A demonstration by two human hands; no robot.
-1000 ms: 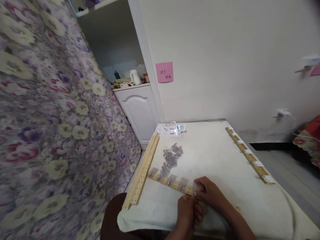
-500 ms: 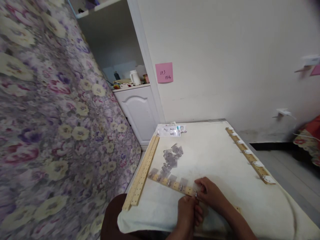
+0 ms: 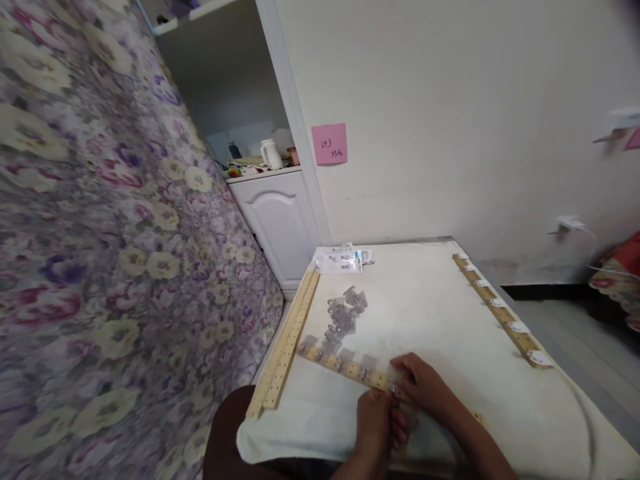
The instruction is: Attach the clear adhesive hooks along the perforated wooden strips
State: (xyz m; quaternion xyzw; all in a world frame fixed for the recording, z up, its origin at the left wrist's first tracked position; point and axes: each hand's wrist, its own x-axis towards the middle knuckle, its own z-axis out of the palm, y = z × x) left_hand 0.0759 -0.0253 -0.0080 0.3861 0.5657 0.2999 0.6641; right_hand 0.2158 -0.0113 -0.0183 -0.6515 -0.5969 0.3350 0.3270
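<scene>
A perforated wooden strip (image 3: 353, 369) lies slanted near the table's front, with several metal clips bearing clear plastic tabs along it. My left hand (image 3: 374, 420) is closed at the strip's near edge, fingers curled under. My right hand (image 3: 425, 385) pinches a metal clip (image 3: 393, 387) at the strip, close to my left fingertips. Both hands partly cover this end of the strip, and a bit of it shows beyond my right wrist. A loose pile of similar clips (image 3: 345, 315) sits just behind the strip.
Two bare perforated strips (image 3: 285, 343) lie along the table's left edge. Another strip (image 3: 500, 310) with white-tabbed clips lies along the right. Clear packaging (image 3: 340, 261) rests at the back left of the cloth-covered table (image 3: 420, 300). A brown stool (image 3: 227, 427) stands at the front left.
Both hands stay at the same place on the strip with hardly any movement. The whole view has shifted very slightly.
</scene>
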